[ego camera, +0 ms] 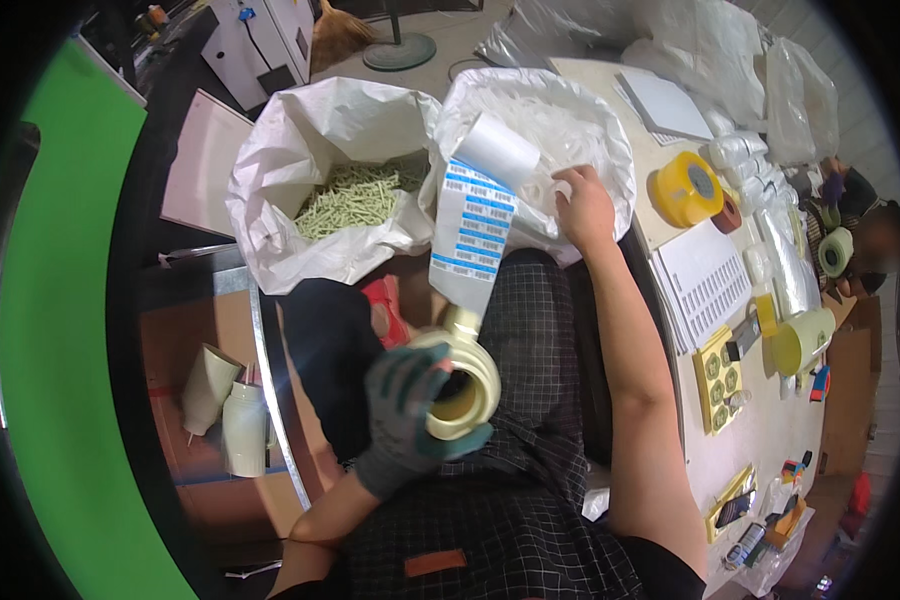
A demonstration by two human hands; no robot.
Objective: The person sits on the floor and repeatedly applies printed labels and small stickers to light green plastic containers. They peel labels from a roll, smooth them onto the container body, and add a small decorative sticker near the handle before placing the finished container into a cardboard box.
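My left hand (pixel 412 412), in a grey and green glove, grips a pale yellow tumbler body (pixel 476 375) with a side handle, its round opening facing up, above my lap. Bare, my right hand (pixel 586 206) reaches over the right white sack (pixel 615 142), its fingers slightly bent and apart. Clear plastic pieces (pixel 570 127) fill that sack. Beside the hand, a roll of labels (pixel 499 150) lies on the sack, and its printed strip (pixel 472 225) hangs towards the tumbler. The left white sack (pixel 270 180) holds many pale green sticks (pixel 356 199).
Two cream tumblers (pixel 244 427) lie in a cardboard-lined bin at the left, near a green belt (pixel 67 300). On the table at the right are yellow tape (pixel 686 189), printed sheets (pixel 705 285), a sticker stack (pixel 716 375) and a yellow-green cup (pixel 802 341). Another person sits at the far right.
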